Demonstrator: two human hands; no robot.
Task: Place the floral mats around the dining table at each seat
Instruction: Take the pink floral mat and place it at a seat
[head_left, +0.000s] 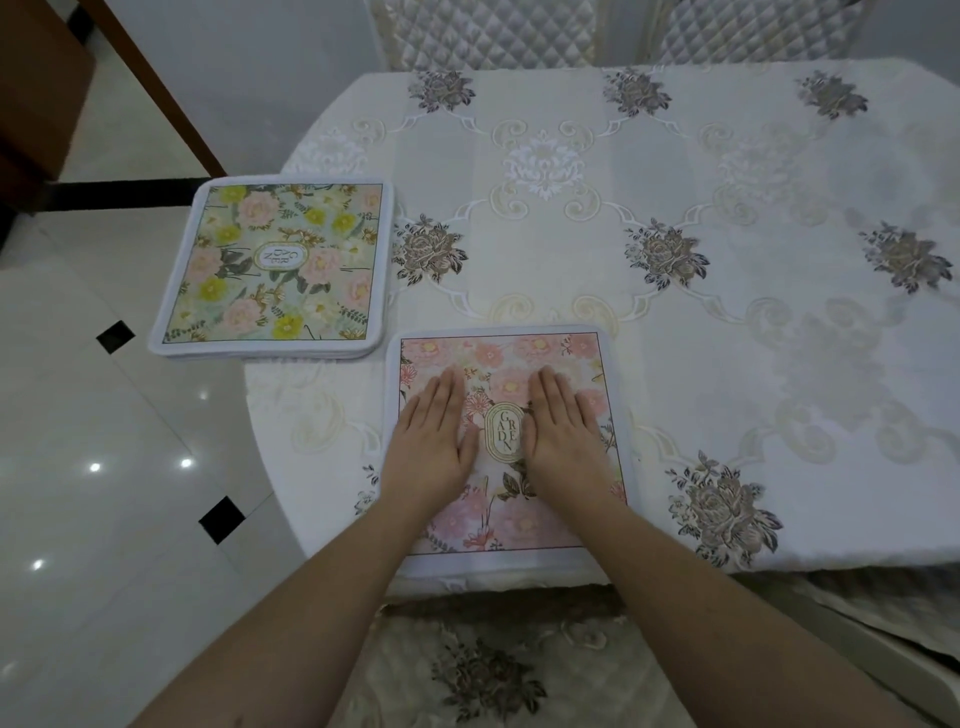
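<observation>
Both palms lie flat with fingers straight, gripping nothing: the left hand (434, 439) and right hand (563, 434) press on the pink mat (519, 358), one each side of its oval label, likely smoothing it square at the near seat. The mat sits at the table (675, 364) edge. The stack of mats (275, 270), green on top, overhangs the left edge within reach, probably for the other seats
</observation>
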